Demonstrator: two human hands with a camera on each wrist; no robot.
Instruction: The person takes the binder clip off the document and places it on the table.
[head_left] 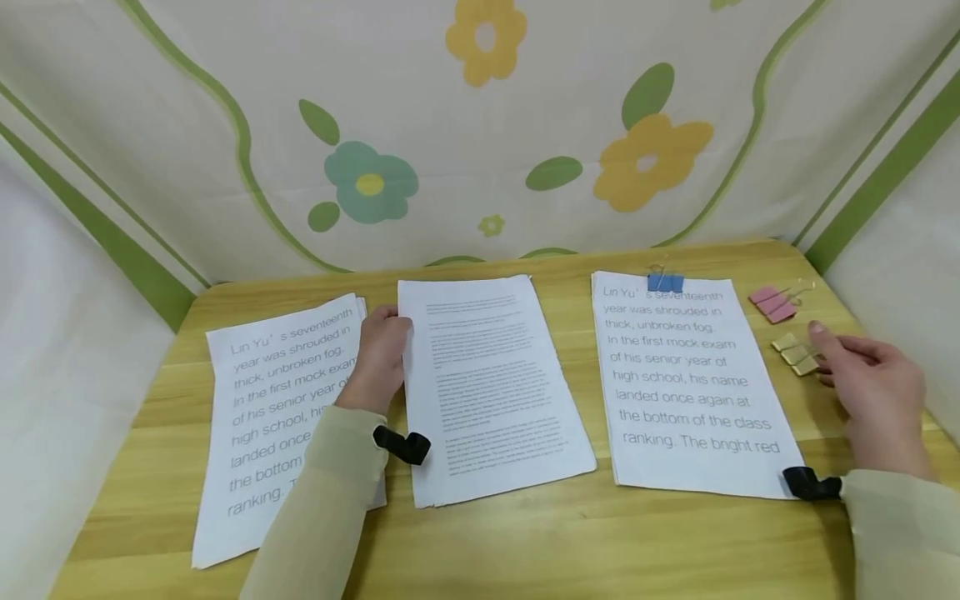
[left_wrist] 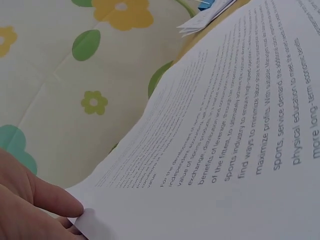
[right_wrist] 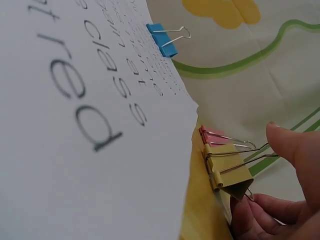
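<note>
Wooden table (head_left: 525, 542), floral backdrop (head_left: 480, 125) behind: three paper stacks laid side by side, right stack (head_left: 686, 383) already bound by blue clip (head_left: 664, 282), pink clip (head_left: 772, 304) and yellow clips (head_left: 797, 354) lying just right of it. Pick one yellow clip by its wire handles with right hand (head_left: 873, 392), fingers curled at the clips, firm grip not confirmed; square middle stack (head_left: 491, 387) before clipping. Left hand (head_left: 381, 354) pinching that stack's left edge, thumb on top, forearm lying over left stack (head_left: 270, 417).

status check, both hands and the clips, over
Left hand grips middle paper stack edge. Right hand at yellow binder clips, not plainly gripping. Nothing blocking.
</note>
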